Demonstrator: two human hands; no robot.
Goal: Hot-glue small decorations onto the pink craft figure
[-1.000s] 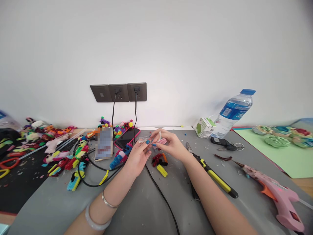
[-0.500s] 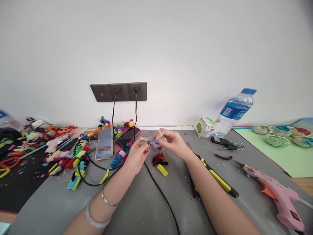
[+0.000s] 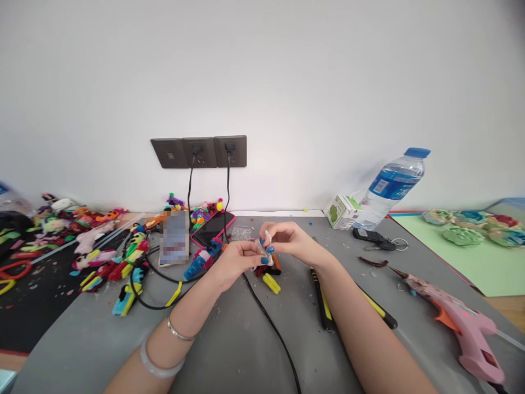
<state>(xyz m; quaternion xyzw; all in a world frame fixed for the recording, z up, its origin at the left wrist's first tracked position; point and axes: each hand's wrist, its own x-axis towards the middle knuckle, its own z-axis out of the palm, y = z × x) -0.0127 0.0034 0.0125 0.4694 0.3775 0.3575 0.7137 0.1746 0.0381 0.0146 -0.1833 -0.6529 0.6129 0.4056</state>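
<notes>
My left hand [image 3: 240,262] is closed, pinching a small clear plastic packet [image 3: 264,250] between thumb and fingers. My right hand [image 3: 289,241] pinches at the packet's upper end, fingertips close to the left thumb. What is inside the packet is too small to make out. Just below the hands lie a yellow fuzzy pipe-cleaner piece [image 3: 271,283] and red, black and orange pieces [image 3: 275,265], partly covered by the fingers. Another crinkled clear plastic bag [image 3: 241,233] rests on the table behind the left hand.
Yellow-and-black-handled pliers [image 3: 323,306] lie under the right forearm. A pink glue gun [image 3: 467,328], keys [image 3: 388,242], a tilted water bottle [image 3: 391,189] and a small box [image 3: 343,212] are to the right. Phones [image 3: 174,238], black cables [image 3: 266,317] and several pipe-cleaner figures [image 3: 133,262] fill the left.
Both hands have come closer together and slightly nearer to me, over the red and orange pieces. The packet is now between them, and a clear bag shows on the table behind.
</notes>
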